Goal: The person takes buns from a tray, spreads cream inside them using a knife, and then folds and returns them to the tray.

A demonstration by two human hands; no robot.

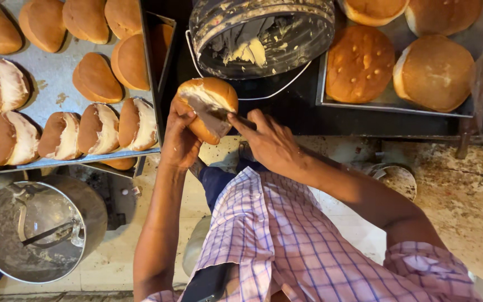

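Dark work counter (286,112): a metal tray (51,78) is set at its left, loaded with browned buns, several of them split and filled with white cream. A second tray (389,100) is placed at the right, on which large round buns are carried. A smeared tub (261,36) of cream with a wire handle is stood between the trays.

Stained floor (465,196): a steel mixing bowl (34,229) is stood at lower left.
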